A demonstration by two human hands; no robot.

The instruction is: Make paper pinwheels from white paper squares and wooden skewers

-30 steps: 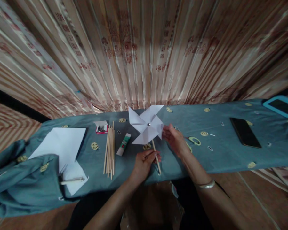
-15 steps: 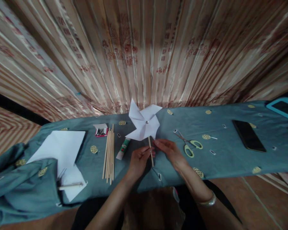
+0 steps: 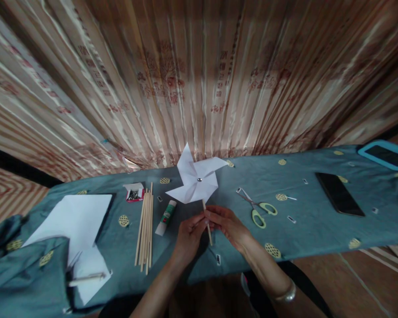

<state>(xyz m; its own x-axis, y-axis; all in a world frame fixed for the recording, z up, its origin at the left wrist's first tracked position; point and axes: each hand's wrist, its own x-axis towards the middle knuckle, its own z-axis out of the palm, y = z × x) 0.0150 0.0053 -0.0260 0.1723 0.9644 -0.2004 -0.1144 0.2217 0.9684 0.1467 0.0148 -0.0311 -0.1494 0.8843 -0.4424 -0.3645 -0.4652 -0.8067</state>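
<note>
Left hand (image 3: 189, 234) and right hand (image 3: 226, 223), head view: the fingers of both are closed on a thin wooden stick (image 3: 210, 238), the right meeting the left near the stick's middle. On its far end stands a white paper pinwheel (image 3: 207, 179), centred above the hands, with a bright metal pin (image 3: 199, 179) at its hub. Likely faults: uneven twisting of the stick could tilt the wheel or work the pin loose; a fingertip sliding far along the stick could crease the nearest blade. Scissors (image 3: 254, 204) lie just right of the right hand, where a careless sweep might knock them. To the left, a glue stick (image 3: 166, 217) could roll if brushed, and an open box of small metal pieces (image 3: 134, 194), beside loose sticks (image 3: 145, 229), could spill.

Surface and room: the tabletop (image 3: 305, 229) wears a blue-green cloth with yellow motifs, rumpled at far left near white paper (image 3: 81, 212). A dark phone (image 3: 340, 194) and a blue-framed device (image 3: 389, 155) lie right. Behind hangs a pleated, printed curtain (image 3: 199, 97); a tiled floor (image 3: 321, 269) shows at near right.
</note>
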